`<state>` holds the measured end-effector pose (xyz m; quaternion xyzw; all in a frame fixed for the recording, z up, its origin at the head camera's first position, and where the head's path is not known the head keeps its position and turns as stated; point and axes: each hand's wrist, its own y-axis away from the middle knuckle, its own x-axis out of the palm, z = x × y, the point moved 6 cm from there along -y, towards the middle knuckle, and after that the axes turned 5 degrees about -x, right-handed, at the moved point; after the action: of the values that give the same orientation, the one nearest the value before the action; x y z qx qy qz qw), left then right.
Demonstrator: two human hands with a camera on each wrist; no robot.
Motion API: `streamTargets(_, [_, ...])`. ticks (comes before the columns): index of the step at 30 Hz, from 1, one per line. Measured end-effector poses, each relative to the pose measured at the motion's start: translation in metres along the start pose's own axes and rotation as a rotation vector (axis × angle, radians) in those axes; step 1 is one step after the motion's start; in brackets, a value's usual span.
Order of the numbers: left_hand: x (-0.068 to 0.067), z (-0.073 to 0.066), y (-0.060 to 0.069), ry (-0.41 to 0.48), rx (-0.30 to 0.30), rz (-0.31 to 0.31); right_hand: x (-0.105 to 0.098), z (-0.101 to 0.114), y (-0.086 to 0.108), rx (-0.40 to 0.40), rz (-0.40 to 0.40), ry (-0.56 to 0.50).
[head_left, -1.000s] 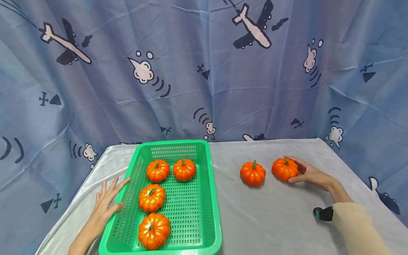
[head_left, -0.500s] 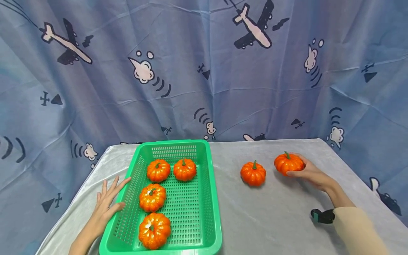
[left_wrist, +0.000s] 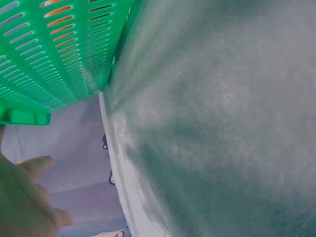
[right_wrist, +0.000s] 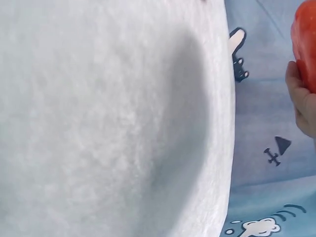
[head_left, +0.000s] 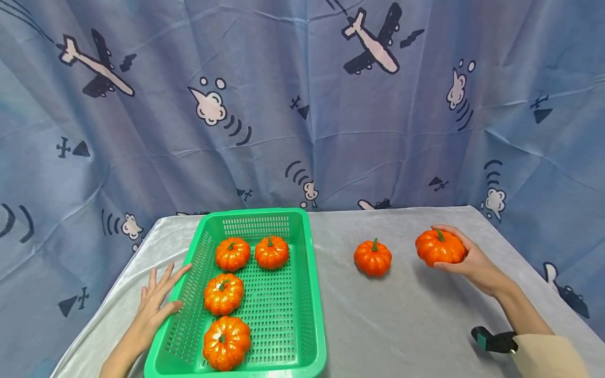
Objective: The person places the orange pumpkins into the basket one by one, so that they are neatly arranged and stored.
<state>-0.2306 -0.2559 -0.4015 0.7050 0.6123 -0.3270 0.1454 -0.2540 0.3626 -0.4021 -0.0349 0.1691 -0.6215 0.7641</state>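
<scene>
In the head view the right hand (head_left: 477, 265) grips an orange pumpkin (head_left: 439, 247) with a green stem, held above the table with a shadow below. Part of that pumpkin (right_wrist: 306, 44) and the right hand (right_wrist: 305, 101) show at the right edge of the right wrist view. Fingers spread, the left hand (head_left: 150, 314) rests at the left rim of a green basket (head_left: 317, 315). Its fingers also appear low in the left wrist view, where the left hand (left_wrist: 27, 197) is beside the basket wall (left_wrist: 64, 54). Another pumpkin (head_left: 373, 258) stands on the table, right of the basket.
Several pumpkins sit in the basket, along its left side and back, one of them nearest the front (head_left: 227, 344). A pale cloth covers the table (head_left: 378, 325). Behind it hangs a blue curtain (head_left: 264, 105) with airplane prints. A black device (head_left: 493, 340) is at the right wrist.
The right hand has lifted its pumpkin off the table and moved it slightly right and nearer the body. The left hand keeps its place at the basket.
</scene>
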Motion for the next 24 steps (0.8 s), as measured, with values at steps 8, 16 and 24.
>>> streamTargets(8, [0.0, 0.0, 0.0, 0.002, -0.008, 0.005, 0.01, 0.022, 0.012, -0.042, 0.025, -0.058])
streamTargets(16, [0.0, 0.0, -0.001, 0.003, 0.004, 0.006, 0.023, 0.033, 0.023, -0.016, 0.068, -0.084])
streamTargets(24, [0.0, 0.002, 0.0, 0.016, -0.011, 0.017, 0.041, 0.042, 0.02, -0.014, 0.067, -0.072])
